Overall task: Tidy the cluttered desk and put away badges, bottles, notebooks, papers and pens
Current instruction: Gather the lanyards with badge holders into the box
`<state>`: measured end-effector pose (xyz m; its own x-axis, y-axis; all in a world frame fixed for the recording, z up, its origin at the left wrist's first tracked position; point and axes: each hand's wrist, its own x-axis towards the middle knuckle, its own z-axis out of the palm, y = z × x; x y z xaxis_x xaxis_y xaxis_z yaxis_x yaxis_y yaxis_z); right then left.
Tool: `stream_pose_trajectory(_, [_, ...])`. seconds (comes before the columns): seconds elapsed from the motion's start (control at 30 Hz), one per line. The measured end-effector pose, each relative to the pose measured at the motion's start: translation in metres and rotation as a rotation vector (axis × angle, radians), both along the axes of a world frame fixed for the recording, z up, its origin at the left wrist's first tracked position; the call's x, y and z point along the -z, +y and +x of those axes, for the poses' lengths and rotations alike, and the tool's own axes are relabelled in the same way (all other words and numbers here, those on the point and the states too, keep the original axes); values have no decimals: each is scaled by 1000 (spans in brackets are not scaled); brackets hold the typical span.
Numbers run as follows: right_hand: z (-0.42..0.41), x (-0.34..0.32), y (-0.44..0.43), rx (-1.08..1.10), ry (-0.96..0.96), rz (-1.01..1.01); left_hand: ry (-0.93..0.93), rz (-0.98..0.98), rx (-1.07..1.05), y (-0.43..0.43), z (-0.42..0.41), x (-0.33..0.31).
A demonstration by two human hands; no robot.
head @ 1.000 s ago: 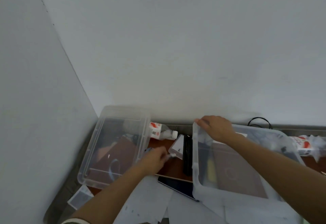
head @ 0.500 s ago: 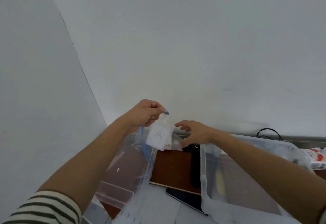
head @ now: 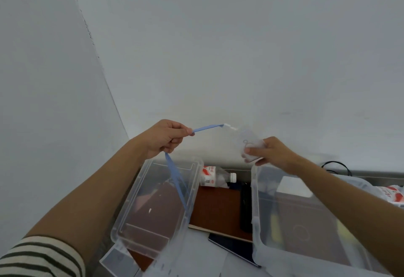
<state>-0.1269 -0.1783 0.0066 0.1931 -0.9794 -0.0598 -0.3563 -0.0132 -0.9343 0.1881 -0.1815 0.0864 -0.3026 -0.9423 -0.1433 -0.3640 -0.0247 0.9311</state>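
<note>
1. Pinching blue lanyard in left hand, fingers curled tight round it, fist raised in front of the wall.
2. Gripping badge in right hand, thumb and fingers clamped on its lower part. Badge blurred, in the air above the back corner of right bin.
3. Lanyard running from left fist across to the badge clip, slightly slack. Other length hanging from the fist down over left bin.
4. Left bin: clear, brown shape visible through it. Can't tell whether inside or underneath.
5. Right bin: clear, brown cover and something yellow inside.
6. Between bins on desk: bottle lying on its side at the back, notebook in front of it, black item just beside right bin, phone partly under notebook.
7. Near edge: papers under the phone.
</note>
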Motion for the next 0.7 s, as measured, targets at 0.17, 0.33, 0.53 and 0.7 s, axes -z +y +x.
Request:
stream_pose_trajectory(0.17, [-62,-30,25,145,-93,-75,30,-18,6,-4,-17,-2])
stream_pose_trajectory(0.33, [-108,-52,43,367,-403,-153,268,-98,-5,0,-74,-20])
stream_pose_trajectory(0.53, [-157,-49,59,456,-369,-61,530,-48,18,14,-127,-44])
stream_pose_trajectory(0.7, [-187,-35,77,446,-316,24,673,-19,177,40,-185,-58])
